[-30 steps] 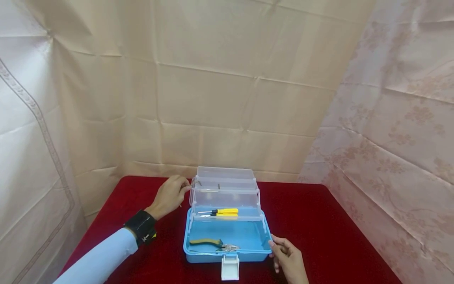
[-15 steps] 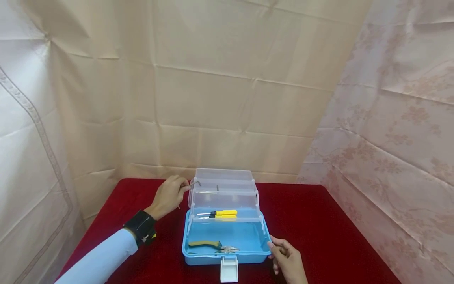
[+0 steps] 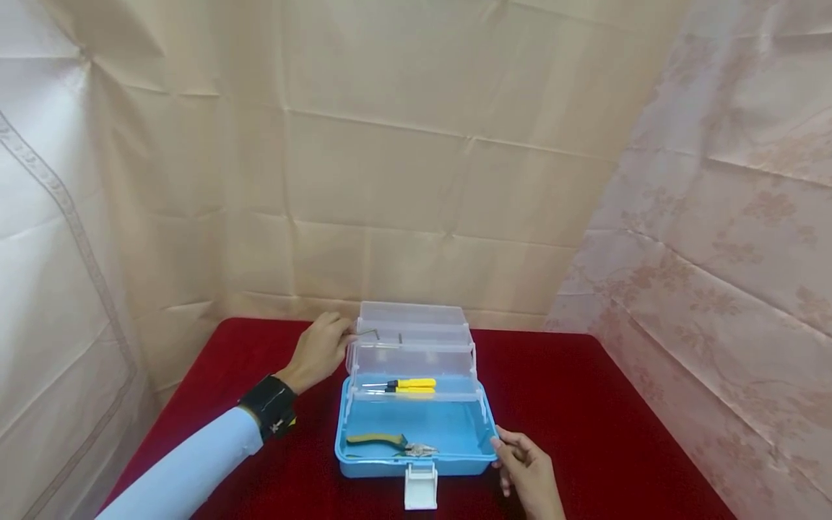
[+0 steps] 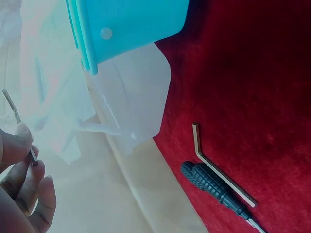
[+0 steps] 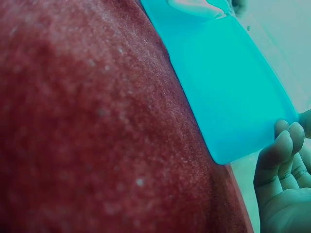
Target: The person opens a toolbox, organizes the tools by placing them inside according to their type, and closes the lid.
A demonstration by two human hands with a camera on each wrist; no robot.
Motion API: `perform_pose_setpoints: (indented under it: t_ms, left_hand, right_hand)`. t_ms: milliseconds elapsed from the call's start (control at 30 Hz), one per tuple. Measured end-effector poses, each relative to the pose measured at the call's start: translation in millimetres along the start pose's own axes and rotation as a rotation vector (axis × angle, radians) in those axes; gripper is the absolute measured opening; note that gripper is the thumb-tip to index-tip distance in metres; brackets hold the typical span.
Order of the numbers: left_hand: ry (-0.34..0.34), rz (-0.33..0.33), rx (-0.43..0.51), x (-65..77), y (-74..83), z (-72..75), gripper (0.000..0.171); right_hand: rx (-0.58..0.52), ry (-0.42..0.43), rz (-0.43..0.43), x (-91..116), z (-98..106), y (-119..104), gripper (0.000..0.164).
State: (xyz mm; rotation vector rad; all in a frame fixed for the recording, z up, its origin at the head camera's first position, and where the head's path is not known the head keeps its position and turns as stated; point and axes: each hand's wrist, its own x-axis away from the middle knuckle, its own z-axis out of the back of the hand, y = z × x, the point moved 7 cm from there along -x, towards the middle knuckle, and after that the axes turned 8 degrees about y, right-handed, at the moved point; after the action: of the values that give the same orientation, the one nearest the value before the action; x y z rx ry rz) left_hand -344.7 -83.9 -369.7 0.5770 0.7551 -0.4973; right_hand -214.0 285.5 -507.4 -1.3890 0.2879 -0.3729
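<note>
My left hand [image 3: 321,347] pinches an L-shaped hex key [image 3: 369,333] between thumb and fingers. It is at the left end of the clear upper tray [image 3: 442,334] of an opened blue toolbox [image 3: 455,469], and the key's bent end reaches over that tray. Another slim metal piece [image 3: 400,338], apparently a hex key, lies in the tray. My right hand [image 3: 529,469] grips the toolbox's front right corner, thumb on the rim and fingers outside. The right wrist view shows the fingertips [image 5: 284,145] against the blue wall.
Two yellow-handled screwdrivers [image 3: 416,384] lie in the lower clear tray. Pliers [image 3: 383,439] rest in the blue base, above the white latch [image 3: 421,491]. On the red cloth [image 4: 262,97] lie another hex key [image 4: 223,179] and a dark-handled screwdriver [image 4: 211,187]. Curtains stand behind.
My left hand has shifted slightly right, bringing the hex key's bent end farther over the upper tray. My right hand keeps its hold on the toolbox corner.
</note>
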Motion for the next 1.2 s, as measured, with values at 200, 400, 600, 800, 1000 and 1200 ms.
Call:
perform_pose_setpoints:
  t_ms: [200, 400, 600, 800, 1000, 1200]
  left_hand:
    - [0.004, -0.031, 0.011, -3.1, 6.5, -3.1, 0.007]
    - [-0.046, 0.007, 0.038, -2.6, 8.0, -7.9, 0.014]
    - [-0.051, -0.007, 0.052, -7.2, 9.8, -11.4, 0.017]
    - [-0.047, -0.037, 0.062, -15.2, 15.5, -15.8, 0.014]
    - [-0.088, -0.019, 0.085, -14.2, 19.8, -22.1, 0.015]
    - [-0.055, -0.053, 0.035, -20.2, 24.3, -19.7, 0.013]
  right_hand:
    - [0.013, 0.000, 0.002, -0.5, 1.0, 2.6, 0.054]
    - [0.001, -0.007, 0.009, 0.5, 0.3, 2.9, 0.053]
    - [0.002, -0.006, 0.006, 1.2, 0.1, 2.9, 0.053]
    - [0.004, 0.000, 0.004, 1.0, 0.2, 1.5, 0.052]
    - [0.012, -0.006, 0.001, 4.4, 1.1, 2.8, 0.055]
    - [0.005, -0.005, 0.003, 5.2, 1.6, 1.5, 0.054]
